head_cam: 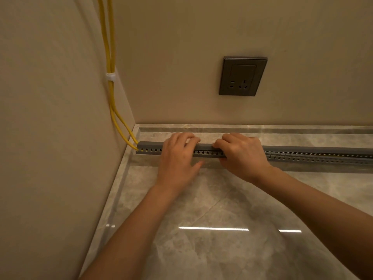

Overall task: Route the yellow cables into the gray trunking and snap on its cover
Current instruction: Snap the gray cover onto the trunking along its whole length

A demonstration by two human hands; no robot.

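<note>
While the L hand point(177, 156) and R hand point(244, 156) sit side by side on the trunking point(149, 150), which lies on the marble surface point(222, 199) just in front of the back wall point(181, 57), the cover point(203, 146) runs along its top under both sets of fingers. L fingers point(185, 137) curl over the cover's far edge w/ the thumb stretched low at the front, so that hand grips cover & trunking together. R fingers point(219, 145) are bent too, tips pressing on the cover just right of the L fingertips; R thumb is hidden, so can't tell if it pinches from the front. Btwn the hands a short bit of cover & slotted side shows. Left of the L fingers the cover sits flush to the trunking's end, where two yellow cables point(110, 57) enter, coming down the side wall point(50, 118) through a white clip point(111, 76). Right of the R hand a thin strip of yellow shows in the slots. Socket point(243, 76) is on the back wall, above the R fingers.
</note>
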